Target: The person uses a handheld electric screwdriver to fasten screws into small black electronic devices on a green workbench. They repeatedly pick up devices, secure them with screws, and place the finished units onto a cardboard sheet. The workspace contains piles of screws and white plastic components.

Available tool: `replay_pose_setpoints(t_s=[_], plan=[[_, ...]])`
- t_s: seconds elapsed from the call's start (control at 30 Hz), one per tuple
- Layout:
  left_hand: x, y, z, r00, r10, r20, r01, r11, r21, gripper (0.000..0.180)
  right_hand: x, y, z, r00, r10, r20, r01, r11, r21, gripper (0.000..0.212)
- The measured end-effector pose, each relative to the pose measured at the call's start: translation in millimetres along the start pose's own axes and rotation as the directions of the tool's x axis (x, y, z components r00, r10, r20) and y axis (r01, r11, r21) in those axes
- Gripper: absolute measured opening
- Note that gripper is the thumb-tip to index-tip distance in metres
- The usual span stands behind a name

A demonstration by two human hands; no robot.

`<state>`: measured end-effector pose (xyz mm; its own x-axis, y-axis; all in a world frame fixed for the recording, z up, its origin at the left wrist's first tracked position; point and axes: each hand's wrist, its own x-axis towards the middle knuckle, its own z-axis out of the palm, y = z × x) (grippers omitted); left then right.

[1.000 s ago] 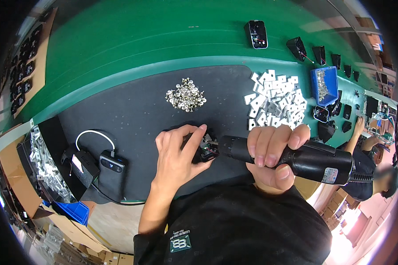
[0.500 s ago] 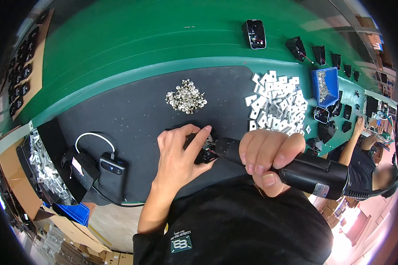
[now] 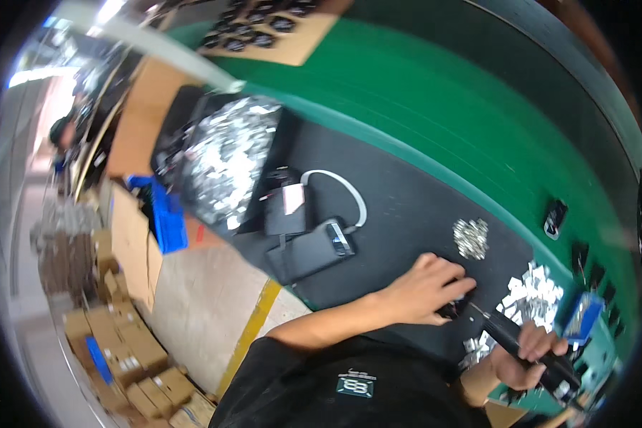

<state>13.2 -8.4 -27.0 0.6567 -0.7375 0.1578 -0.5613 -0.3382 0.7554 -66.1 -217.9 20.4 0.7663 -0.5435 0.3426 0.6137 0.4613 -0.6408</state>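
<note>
My left hand (image 3: pixel 426 289) is closed around a small black housing (image 3: pixel 455 308) on the dark mat, its fingers covering most of it. In my right hand (image 3: pixel 533 355) is a black electric screwdriver (image 3: pixel 505 332), gripped round its body. The thin bit points at the housing, with a small gap seeming to lie between them. Just beyond my left hand lies a heap of shiny screws (image 3: pixel 471 237). A pile of flat silver-white square plates with holes (image 3: pixel 531 294) spreads beside the screwdriver.
At left stand an open box of silver metal parts (image 3: pixel 232 157), a black power bank (image 3: pixel 317 250) with a white cable (image 3: pixel 357 196), and a blue bin (image 3: pixel 167 217). Black housings (image 3: pixel 555 217) and a blue screw tray (image 3: pixel 583 319) are at right. Cartons (image 3: pixel 121 339) stack on the floor.
My view has swung left, so the bench things appear further right and tilted. The screwdriver's bit has drawn back from the housing. My left hand stays on the housing.
</note>
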Motion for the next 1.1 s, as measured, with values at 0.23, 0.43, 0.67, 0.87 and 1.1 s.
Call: replay_pose_setpoints(t_s=[0.23,0.43,0.67,0.87,1.1], plan=[[27.8,6.1,-3.1,0.95,0.116,-0.29,-0.115,0.993,0.018,0.08,0.8,2.4,-28.3,0.99,-0.075,-0.115,0.045,0.97,-0.239,0.034],[83.1,12.8,-4.4,0.931,0.079,-0.357,-0.032,0.99,0.135,0.071,-19.2,25.2,-31.3,0.998,-0.058,0.032,0.065,0.928,-0.366,0.034],[121.8,6.0,59.7,0.965,0.163,-0.205,-0.12,0.971,0.207,0.075,-22.7,28.0,-30.0,0.994,-0.082,0.078,0.107,0.908,-0.406,0.037],[87.4,30.3,20.8,0.926,0.172,-0.335,-0.095,0.968,0.234,0.079,-26.8,25.7,-23.2,0.99,-0.085,0.115,0.129,0.875,-0.466,0.039],[-93.5,28.7,-162.8,0.844,0.071,-0.531,0.079,0.964,0.254,0.03,-20.3,24.6,-26.0,0.985,-0.076,0.153,0.136,0.89,-0.436,0.038]])
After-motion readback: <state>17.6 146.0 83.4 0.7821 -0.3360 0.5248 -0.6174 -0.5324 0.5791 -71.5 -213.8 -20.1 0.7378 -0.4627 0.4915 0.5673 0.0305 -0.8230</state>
